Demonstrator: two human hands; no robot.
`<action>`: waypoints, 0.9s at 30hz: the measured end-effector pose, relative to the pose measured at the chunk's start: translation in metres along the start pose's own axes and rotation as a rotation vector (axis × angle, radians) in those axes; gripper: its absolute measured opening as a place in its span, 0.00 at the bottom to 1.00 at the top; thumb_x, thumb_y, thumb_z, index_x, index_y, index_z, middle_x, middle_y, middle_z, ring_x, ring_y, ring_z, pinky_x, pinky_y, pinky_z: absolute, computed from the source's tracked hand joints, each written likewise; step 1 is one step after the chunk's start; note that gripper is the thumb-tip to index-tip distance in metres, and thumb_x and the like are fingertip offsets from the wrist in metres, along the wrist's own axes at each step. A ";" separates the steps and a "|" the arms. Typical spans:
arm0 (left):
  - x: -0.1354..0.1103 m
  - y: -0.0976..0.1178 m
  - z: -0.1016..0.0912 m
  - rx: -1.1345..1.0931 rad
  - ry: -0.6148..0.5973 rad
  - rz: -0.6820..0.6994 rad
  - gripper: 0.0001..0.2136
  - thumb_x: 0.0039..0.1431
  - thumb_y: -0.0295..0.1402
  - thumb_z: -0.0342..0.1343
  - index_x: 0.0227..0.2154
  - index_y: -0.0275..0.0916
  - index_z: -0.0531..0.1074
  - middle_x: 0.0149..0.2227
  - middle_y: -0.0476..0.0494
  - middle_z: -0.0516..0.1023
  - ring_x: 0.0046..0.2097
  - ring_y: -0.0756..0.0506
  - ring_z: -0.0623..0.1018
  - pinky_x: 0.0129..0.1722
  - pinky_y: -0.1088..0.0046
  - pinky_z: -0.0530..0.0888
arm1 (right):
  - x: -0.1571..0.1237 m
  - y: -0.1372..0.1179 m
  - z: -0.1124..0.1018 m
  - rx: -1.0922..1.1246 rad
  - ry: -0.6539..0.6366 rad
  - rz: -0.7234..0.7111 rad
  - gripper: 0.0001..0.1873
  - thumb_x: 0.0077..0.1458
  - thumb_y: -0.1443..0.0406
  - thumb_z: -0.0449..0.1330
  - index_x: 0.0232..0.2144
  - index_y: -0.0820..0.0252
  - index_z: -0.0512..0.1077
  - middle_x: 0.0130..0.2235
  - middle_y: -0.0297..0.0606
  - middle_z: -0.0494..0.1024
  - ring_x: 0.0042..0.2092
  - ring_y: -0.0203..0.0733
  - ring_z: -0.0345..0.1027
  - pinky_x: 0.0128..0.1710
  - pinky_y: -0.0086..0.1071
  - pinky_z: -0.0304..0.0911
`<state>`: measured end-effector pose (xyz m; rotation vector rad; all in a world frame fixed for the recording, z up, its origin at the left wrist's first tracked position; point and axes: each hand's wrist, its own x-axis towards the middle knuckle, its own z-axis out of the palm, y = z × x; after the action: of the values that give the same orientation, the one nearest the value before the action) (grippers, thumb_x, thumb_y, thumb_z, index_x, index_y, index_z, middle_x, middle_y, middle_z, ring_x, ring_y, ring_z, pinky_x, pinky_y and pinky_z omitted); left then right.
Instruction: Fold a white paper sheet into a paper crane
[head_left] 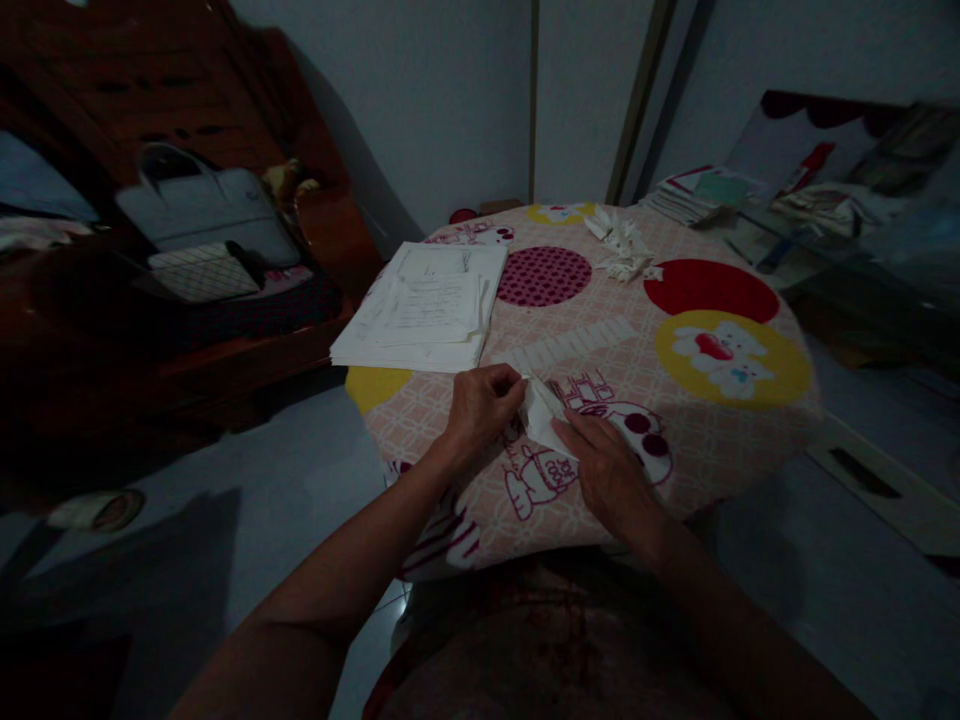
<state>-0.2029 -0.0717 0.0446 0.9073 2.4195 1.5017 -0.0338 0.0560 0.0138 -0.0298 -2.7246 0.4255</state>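
A small piece of folded white paper [541,412] is between my two hands, just above the patterned tablecloth [480,530]. My left hand [484,405] pinches its upper left corner between thumb and fingertips. On the other side, my right hand [611,465] grips the lower right edge, fingers laid along the paper and thumb not clearly visible. Beyond my hands, a row of pale paper strips [574,345] lies flat on the cloth. To the left of it rests a stack of white paper sheets [367,340] with smaller written sheets [431,305] on top.
A heap of crumpled white paper [626,248] sits at the table's far side. Left of the table stands a wooden chair [341,235] bearing a light handbag [217,220]. To the right, a glass shelf [765,235] holds stacked papers [686,195].
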 end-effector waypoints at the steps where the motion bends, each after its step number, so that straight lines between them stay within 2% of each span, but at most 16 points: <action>1: -0.001 0.001 0.001 0.037 0.020 0.032 0.09 0.55 0.35 0.55 0.25 0.35 0.75 0.22 0.48 0.75 0.25 0.51 0.71 0.23 0.79 0.64 | 0.000 0.000 0.001 0.001 0.004 0.000 0.30 0.54 0.78 0.47 0.58 0.61 0.66 0.59 0.47 0.68 0.58 0.50 0.60 0.56 0.49 0.63; 4: -0.002 0.003 0.005 0.032 0.079 0.044 0.07 0.53 0.34 0.57 0.27 0.36 0.75 0.24 0.48 0.76 0.27 0.51 0.73 0.25 0.79 0.65 | 0.002 -0.003 0.001 -0.028 0.032 -0.002 0.28 0.54 0.78 0.47 0.55 0.62 0.69 0.57 0.49 0.70 0.57 0.51 0.60 0.55 0.49 0.63; 7: -0.003 0.001 0.012 -0.124 0.105 -0.090 0.06 0.51 0.33 0.57 0.25 0.36 0.72 0.21 0.51 0.73 0.22 0.52 0.71 0.21 0.79 0.64 | 0.004 -0.008 -0.002 -0.068 0.044 -0.057 0.22 0.56 0.77 0.49 0.49 0.67 0.73 0.55 0.52 0.72 0.55 0.53 0.62 0.54 0.50 0.63; 9: -0.004 0.000 0.016 -0.250 0.100 -0.188 0.05 0.51 0.33 0.57 0.25 0.37 0.70 0.17 0.53 0.70 0.18 0.53 0.68 0.18 0.80 0.62 | 0.008 -0.009 -0.006 -0.047 0.010 -0.108 0.20 0.56 0.77 0.49 0.47 0.67 0.74 0.53 0.51 0.74 0.52 0.52 0.65 0.53 0.48 0.64; 12: -0.007 0.001 0.021 -0.366 0.105 -0.266 0.05 0.50 0.32 0.58 0.25 0.37 0.68 0.14 0.56 0.66 0.15 0.54 0.65 0.16 0.81 0.60 | 0.022 -0.005 -0.010 0.061 -0.004 -0.128 0.20 0.56 0.76 0.49 0.48 0.65 0.72 0.50 0.49 0.75 0.50 0.48 0.68 0.51 0.43 0.65; 15: -0.010 0.003 0.025 -0.459 0.110 -0.305 0.07 0.52 0.35 0.57 0.28 0.38 0.67 0.14 0.57 0.67 0.13 0.55 0.63 0.14 0.82 0.59 | 0.047 0.002 -0.010 0.134 0.084 -0.048 0.19 0.60 0.72 0.49 0.51 0.65 0.70 0.48 0.48 0.76 0.48 0.45 0.70 0.48 0.38 0.66; 17: -0.011 0.002 0.026 -0.457 0.105 -0.294 0.07 0.52 0.36 0.57 0.29 0.38 0.68 0.16 0.56 0.69 0.13 0.55 0.64 0.14 0.82 0.59 | 0.066 0.004 -0.007 0.102 0.099 0.015 0.19 0.62 0.69 0.49 0.54 0.67 0.67 0.46 0.49 0.77 0.46 0.46 0.71 0.46 0.37 0.66; 21: -0.010 -0.003 0.026 -0.317 0.136 -0.202 0.05 0.52 0.33 0.56 0.27 0.37 0.70 0.18 0.53 0.71 0.17 0.55 0.67 0.17 0.82 0.62 | 0.093 0.000 -0.005 0.000 -0.016 0.007 0.17 0.63 0.69 0.47 0.50 0.62 0.69 0.44 0.46 0.77 0.44 0.46 0.71 0.42 0.35 0.64; 24: -0.009 -0.005 0.025 -0.229 0.189 -0.120 0.04 0.51 0.31 0.57 0.24 0.36 0.71 0.19 0.52 0.71 0.20 0.53 0.69 0.20 0.81 0.64 | 0.101 -0.002 -0.007 -0.055 -0.126 -0.011 0.16 0.63 0.70 0.46 0.49 0.60 0.69 0.43 0.45 0.77 0.42 0.44 0.71 0.39 0.33 0.63; 27: -0.010 -0.006 0.025 -0.206 0.205 -0.087 0.04 0.50 0.30 0.57 0.23 0.36 0.71 0.20 0.52 0.72 0.21 0.53 0.70 0.21 0.80 0.65 | 0.104 -0.001 -0.010 -0.065 -0.180 -0.029 0.19 0.63 0.70 0.45 0.53 0.59 0.65 0.42 0.44 0.77 0.40 0.44 0.71 0.37 0.33 0.61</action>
<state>-0.1865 -0.0596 0.0258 0.6261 2.3429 1.8493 -0.1263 0.0663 0.0605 0.0317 -2.9118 0.3461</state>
